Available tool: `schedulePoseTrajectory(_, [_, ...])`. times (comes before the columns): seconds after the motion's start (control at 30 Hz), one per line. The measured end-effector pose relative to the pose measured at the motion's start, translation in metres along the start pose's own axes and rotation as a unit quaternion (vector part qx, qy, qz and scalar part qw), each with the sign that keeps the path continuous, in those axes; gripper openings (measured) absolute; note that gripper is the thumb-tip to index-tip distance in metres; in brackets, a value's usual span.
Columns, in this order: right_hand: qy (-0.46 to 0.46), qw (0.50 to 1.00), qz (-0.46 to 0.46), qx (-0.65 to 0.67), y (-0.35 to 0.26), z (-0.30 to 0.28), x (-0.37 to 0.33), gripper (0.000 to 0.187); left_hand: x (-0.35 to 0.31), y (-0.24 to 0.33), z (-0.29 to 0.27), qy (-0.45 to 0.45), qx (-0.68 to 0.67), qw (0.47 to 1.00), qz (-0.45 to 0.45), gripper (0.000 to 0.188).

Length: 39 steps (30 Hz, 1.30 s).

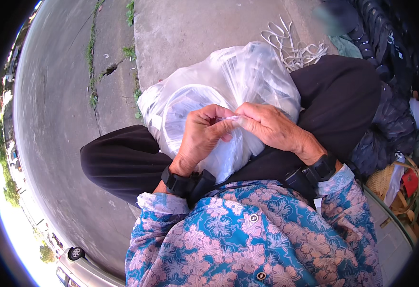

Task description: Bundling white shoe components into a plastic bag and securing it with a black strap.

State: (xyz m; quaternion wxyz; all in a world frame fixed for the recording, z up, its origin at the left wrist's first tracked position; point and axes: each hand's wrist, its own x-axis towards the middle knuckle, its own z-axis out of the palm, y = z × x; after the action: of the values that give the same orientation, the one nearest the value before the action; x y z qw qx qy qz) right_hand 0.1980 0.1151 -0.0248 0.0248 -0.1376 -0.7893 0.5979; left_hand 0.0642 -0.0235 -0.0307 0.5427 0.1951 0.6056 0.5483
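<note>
A large translucent white plastic bag (pixel 185 76) lies across my lap, bulging, with pale contents I cannot make out. Its gathered plastic runs up to my fingers. My left hand (pixel 204 129) pinches a bit of this plastic between thumb and fingers. Facing it, my right hand (pixel 269 126) pinches the same spot, so the fingertips of both hands meet above the bag. What lies right between the fingertips is mostly hidden. A black band sits on each wrist.
Beyond the bag, a tangle of white flat cords (pixel 298 50) lies on the concrete. Dark bundled items (pixel 381 119) are heaped at my right, with a woven basket (pixel 381 184) below them. Weeds grow along a crack (pixel 94 71) on the left. A parked car (pixel 83 268) shows at lower left.
</note>
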Motion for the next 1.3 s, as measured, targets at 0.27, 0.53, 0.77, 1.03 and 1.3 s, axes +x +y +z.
schedulePoseTrajectory(0.27, [0.037, 0.998, -0.015, -0.039, 0.002, 0.012, -0.001, 0.018, -0.004, 0.013, 0.011, -0.007, 0.032, 0.999, 0.006, 0.018])
schedulePoseTrajectory(0.53, [0.070, 0.995, 0.032, 0.055, -0.010, 0.008, 0.009, 0.018, -0.008, 0.014, 0.001, -0.043, 0.402, 0.890, 0.212, 0.073])
schedulePoseTrajectory(0.77, [0.069, 0.993, -0.088, -0.028, -0.016, -0.022, 0.062, 0.022, 0.051, 0.030, -0.011, -0.093, 0.214, 0.961, 0.150, 0.056])
schedulePoseTrajectory(1.03, [0.045, 0.974, -0.072, -0.212, -0.031, -0.025, 0.089, 0.018, 0.073, 0.029, -0.023, -0.114, 0.025, 0.989, 0.089, 0.023])
schedulePoseTrajectory(1.3, [0.056, 0.964, -0.085, -0.245, -0.027, -0.022, 0.084, 0.014, 0.069, 0.022, -0.020, -0.113, 0.061, 0.986, 0.103, 0.011])
